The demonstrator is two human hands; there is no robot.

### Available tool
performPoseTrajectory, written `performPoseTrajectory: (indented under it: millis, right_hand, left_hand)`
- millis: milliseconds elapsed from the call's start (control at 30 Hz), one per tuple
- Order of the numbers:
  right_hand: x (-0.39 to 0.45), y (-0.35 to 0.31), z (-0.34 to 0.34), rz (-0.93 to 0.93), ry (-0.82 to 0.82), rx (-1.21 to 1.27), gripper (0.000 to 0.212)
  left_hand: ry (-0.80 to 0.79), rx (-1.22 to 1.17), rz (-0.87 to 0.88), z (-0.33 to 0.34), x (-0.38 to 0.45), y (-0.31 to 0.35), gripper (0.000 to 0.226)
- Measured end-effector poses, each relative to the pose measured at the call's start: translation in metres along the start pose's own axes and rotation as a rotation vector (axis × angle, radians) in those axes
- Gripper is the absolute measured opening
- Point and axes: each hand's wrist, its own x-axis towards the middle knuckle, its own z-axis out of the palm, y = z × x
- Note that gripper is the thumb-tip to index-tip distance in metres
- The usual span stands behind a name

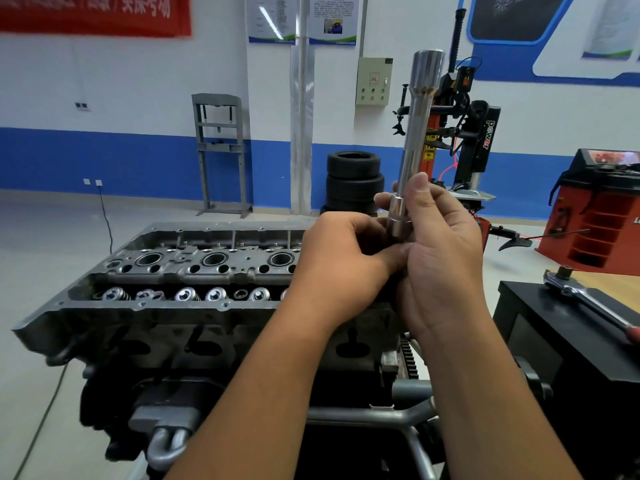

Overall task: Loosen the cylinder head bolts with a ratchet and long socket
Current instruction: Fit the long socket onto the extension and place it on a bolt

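A long chrome socket (pixel 417 133) stands almost upright in front of me, above the right end of the cylinder head (pixel 166 285). My right hand (pixel 440 258) grips its lower part, thumb and fingers curled round it. Curled fingers of my left hand (pixel 343 268) close on the socket's bottom end, which they hide. The ratchet (pixel 585 296) lies on the black cabinet (pixel 568 344) at the right, its head toward me and its red-tipped handle running off to the right edge. One head bolt (pixel 239 294) shows between the valve springs.
The engine sits on a metal stand (pixel 398 415) below my arms. Behind it stand a stack of tyres (pixel 354 181), a tyre changer (pixel 467 133), a grey press frame (pixel 221 154) and a red wheel balancer (pixel 602 209) at the far right.
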Motion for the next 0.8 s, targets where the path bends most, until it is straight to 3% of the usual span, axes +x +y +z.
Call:
performPoseTrajectory:
  millis: [100, 267, 367, 533, 667, 800]
  right_hand:
    - [-0.0015, -0.0013, -0.0002, -0.028, 0.005, -0.013, 0.035]
    - [-0.0009, 0.0011, 0.0013, -0.019, 0.021, -0.07, 0.039]
    - [-0.0011, 0.0001, 0.0007, -0.006, -0.004, -0.037, 0.034]
    - [-0.0026, -0.0007, -0.0013, -0.019, -0.01, -0.061, 0.055]
    - [-0.002, 0.0002, -0.0012, -0.003, -0.014, -0.082, 0.039]
    - [-0.002, -0.0015, -0.0012, 0.006, -0.012, -0.014, 0.04]
  left_hand:
    - [0.013, 0.018, -0.002, 0.0002, -0.0001, -0.001, 0.014]
    - [-0.1, -0.026, 0.001, -0.0014, -0.0019, 0.0018, 0.014]
    - [-0.044, -0.01, 0.011, -0.0014, -0.0018, 0.0007, 0.011]
    - [-0.011, -0.007, 0.013, -0.0011, -0.0012, -0.0009, 0.012]
    - [-0.096, -0.052, 0.002, -0.0023, -0.0019, 0.0014, 0.016]
    - [-0.016, 0.004, 0.009, -0.001, -0.0012, -0.0003, 0.012]
